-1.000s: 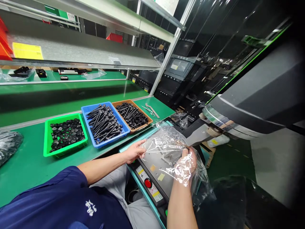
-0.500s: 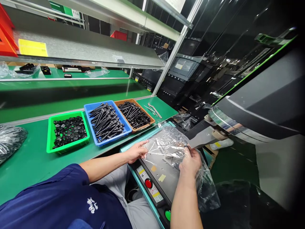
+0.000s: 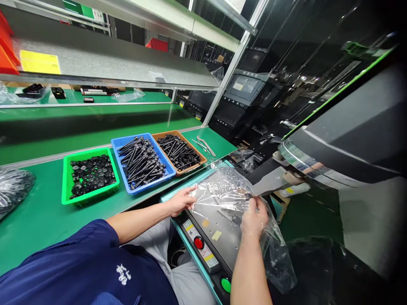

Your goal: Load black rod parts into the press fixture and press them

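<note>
Green bench (image 3: 47, 212) carries three trays (image 3: 142, 163), perhaps tools (image 3: 203, 145).

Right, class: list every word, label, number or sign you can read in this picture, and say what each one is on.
No text here reads clearly.
White mark on the blue sleeve: too blurred to read.
Yellow sheet on the shelf: no readable print.
Yellow stickers beside the red button: too small.
Screen on the dark machine: too blurred.
Green label at the top: unreadable.

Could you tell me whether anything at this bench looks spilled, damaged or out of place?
Nothing looks spilled or broken. The black parts sit inside the green tray, blue tray and brown tray. Both hands, left hand and right hand, hold a crumpled clear plastic bag over the machine plate.
</note>
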`<action>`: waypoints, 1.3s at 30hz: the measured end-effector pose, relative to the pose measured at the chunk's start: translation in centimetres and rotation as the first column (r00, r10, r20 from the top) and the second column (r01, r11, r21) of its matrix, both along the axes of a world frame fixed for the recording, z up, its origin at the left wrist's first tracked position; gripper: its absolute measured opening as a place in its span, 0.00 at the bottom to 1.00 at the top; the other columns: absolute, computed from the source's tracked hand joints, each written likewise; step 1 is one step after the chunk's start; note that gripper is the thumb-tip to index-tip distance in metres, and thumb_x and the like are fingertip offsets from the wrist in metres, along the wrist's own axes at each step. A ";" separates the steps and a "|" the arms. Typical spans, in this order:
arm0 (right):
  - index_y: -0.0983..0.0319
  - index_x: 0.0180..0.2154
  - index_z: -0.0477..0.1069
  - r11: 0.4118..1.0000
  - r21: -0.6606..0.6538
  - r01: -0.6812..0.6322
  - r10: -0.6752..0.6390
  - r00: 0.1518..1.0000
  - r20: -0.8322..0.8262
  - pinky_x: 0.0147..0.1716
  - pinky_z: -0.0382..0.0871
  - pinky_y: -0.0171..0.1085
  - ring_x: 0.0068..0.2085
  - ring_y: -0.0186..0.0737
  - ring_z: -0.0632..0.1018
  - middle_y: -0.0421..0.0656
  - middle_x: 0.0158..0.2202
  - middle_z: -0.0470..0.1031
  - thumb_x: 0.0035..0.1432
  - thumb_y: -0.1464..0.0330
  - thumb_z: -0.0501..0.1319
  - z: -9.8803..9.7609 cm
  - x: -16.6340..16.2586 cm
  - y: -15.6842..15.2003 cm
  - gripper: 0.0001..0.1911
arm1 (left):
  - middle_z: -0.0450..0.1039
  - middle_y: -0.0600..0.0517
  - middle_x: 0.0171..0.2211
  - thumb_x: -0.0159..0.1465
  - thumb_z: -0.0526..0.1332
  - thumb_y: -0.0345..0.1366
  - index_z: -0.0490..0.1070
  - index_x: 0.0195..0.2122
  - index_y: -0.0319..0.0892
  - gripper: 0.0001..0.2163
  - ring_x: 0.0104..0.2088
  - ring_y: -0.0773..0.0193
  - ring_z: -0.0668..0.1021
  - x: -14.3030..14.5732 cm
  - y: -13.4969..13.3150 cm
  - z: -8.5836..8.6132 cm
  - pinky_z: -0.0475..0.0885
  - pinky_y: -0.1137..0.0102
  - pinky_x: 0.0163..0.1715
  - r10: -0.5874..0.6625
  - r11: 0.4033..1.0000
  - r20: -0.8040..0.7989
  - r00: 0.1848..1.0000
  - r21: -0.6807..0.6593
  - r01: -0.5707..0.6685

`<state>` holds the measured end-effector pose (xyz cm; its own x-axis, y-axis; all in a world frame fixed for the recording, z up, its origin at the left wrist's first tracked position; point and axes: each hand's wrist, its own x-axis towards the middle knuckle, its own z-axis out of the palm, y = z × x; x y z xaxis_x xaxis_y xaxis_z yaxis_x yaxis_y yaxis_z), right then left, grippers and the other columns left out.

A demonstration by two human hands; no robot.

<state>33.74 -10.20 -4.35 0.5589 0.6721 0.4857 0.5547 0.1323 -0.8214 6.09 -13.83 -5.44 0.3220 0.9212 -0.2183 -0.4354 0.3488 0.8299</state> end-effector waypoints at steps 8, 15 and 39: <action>0.66 0.59 0.66 0.984 -0.179 -0.010 0.015 1.000 0.026 0.57 0.60 0.53 0.57 0.57 0.69 0.57 0.55 0.69 0.60 0.46 0.49 -3.0 -0.1 -2.5 0.38 | 0.67 0.58 0.21 0.52 0.69 0.34 0.55 0.66 0.37 0.41 0.20 0.70 0.70 -0.2 0.2 -0.8 0.61 0.75 0.21 -0.007 1.000 -0.025 1.000 0.009 0.007; 0.70 0.60 0.64 0.982 -0.186 0.042 -0.027 0.996 0.083 0.59 0.57 0.54 0.59 0.59 0.66 0.61 0.56 0.68 0.58 0.43 0.48 -4.9 1.1 -3.5 0.43 | 0.68 0.59 0.21 0.52 0.67 0.32 0.55 0.67 0.36 0.40 0.20 0.71 0.71 -0.1 0.2 -1.4 0.61 0.75 0.21 -0.020 1.000 -0.042 0.999 0.011 0.021; 0.75 0.57 0.65 0.914 -0.364 0.181 -0.056 0.943 0.327 0.60 0.55 0.60 0.62 0.64 0.62 0.66 0.59 0.63 0.59 0.50 0.46 -6.5 1.5 -8.1 0.39 | 0.69 0.56 0.24 0.53 0.70 0.37 0.56 0.65 0.34 0.39 0.22 0.70 0.73 -0.4 0.0 -3.5 0.64 0.74 0.23 -0.023 0.999 -0.145 0.989 0.022 0.026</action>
<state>35.20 -18.30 -10.81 0.5132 0.7782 0.3620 0.7761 -0.2408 -0.5828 5.67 -13.83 -8.92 0.3112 0.9188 -0.2427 -0.3017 0.3377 0.8916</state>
